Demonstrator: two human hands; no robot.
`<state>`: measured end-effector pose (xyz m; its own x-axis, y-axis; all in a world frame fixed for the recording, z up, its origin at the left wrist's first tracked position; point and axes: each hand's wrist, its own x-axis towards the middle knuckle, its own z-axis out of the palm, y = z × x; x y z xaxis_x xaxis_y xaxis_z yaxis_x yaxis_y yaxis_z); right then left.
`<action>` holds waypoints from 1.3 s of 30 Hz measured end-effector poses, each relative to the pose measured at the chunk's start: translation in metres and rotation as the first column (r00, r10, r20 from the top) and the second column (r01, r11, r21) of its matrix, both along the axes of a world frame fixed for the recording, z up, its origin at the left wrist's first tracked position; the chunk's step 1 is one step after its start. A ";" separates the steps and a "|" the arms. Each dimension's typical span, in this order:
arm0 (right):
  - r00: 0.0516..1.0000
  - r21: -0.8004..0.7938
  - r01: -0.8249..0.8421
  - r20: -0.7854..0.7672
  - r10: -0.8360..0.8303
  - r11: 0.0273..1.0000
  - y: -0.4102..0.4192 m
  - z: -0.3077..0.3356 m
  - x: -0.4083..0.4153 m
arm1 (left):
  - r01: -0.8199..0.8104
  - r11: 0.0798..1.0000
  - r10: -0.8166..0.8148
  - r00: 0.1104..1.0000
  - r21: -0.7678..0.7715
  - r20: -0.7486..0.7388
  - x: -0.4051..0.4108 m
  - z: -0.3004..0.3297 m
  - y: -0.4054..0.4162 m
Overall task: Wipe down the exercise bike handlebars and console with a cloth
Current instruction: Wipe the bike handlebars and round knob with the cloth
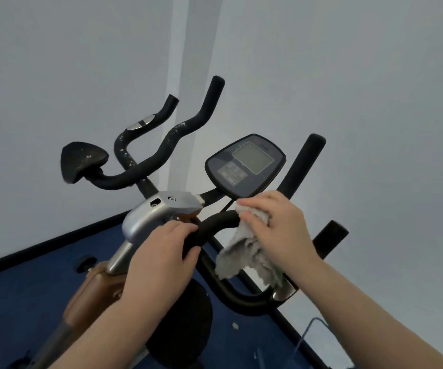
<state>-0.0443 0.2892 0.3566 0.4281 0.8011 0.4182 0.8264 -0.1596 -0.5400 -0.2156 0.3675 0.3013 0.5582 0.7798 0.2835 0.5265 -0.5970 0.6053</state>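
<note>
The exercise bike's black foam handlebars [161, 153] curve up and away at the centre. The dark console [244, 166] with its grey screen sits to their right on a stalk. My left hand [161, 259] grips the near black handlebar loop [216, 222] just below the silver stem clamp [159, 211]. My right hand [276, 227] holds a crumpled grey cloth [244, 254] wrapped over the same bar, a little to the right of my left hand and just under the console. The cloth's loose end hangs down over the lower bar.
A black elbow pad [82, 161] sits at the far left of the bars. Black grip ends [308, 161] rise on the right. White walls meet in a corner behind. Blue carpet [15, 302] and a black skirting board lie below. A thin wire frame [311, 331] stands at lower right.
</note>
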 end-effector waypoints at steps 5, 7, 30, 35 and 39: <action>0.967 -0.003 0.214 0.144 -0.212 0.977 0.007 0.000 0.016 | -0.188 0.981 0.192 0.977 -0.058 0.089 -0.009 -0.016 -0.018; 0.964 0.010 0.214 0.159 -0.213 0.977 0.012 -0.016 -0.003 | -0.235 0.960 0.257 0.955 -0.152 0.148 -0.013 -0.018 -0.022; 0.788 -0.303 -0.455 0.301 0.537 0.838 0.079 0.004 -0.022 | -0.252 0.927 0.314 0.926 -0.278 0.211 -0.020 -0.026 -0.024; 0.783 -0.448 -0.490 0.149 0.604 0.747 0.100 -0.014 -0.045 | -0.247 0.940 0.298 0.930 -0.234 0.215 -0.021 -0.030 -0.021; 0.902 -0.639 -0.094 0.270 0.337 0.764 0.111 0.000 -0.019 | -0.214 0.945 0.269 0.940 -0.249 0.212 -0.023 -0.031 -0.021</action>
<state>-0.0632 0.4006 0.3561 0.1347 0.9863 -0.0951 0.9879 -0.1411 -0.0644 -0.2384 0.3469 0.2708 0.2821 0.9400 0.1918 0.4610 -0.3081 0.8322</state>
